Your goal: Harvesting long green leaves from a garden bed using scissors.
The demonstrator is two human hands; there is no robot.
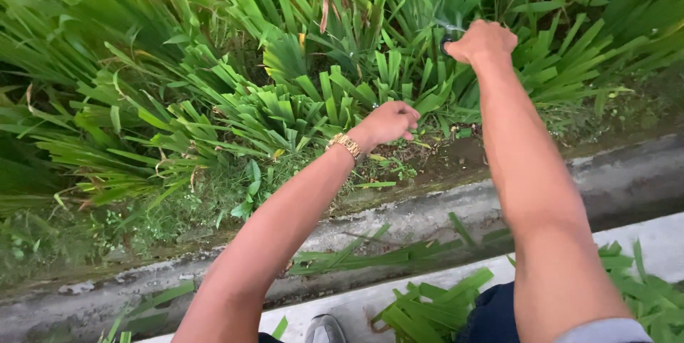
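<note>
My left hand (388, 122) reaches forward over a bed of long green strap-like leaves (299, 101), fingers curled loosely, close to the cut leaf tips; whether it grips any leaf is unclear. A gold watch (345, 145) sits on that wrist. My right hand (483, 42) is stretched farther out and closed around a dark tool handle (446, 42), mostly hidden by the fist, among taller leaves.
A concrete gutter (427, 215) runs across below the plants, with cut leaves lying in it (356, 256). More cut leaves (427, 311) lie on the pale paving near my shoe (324, 330) and knee. Bare soil (463, 158) shows at the bed's edge.
</note>
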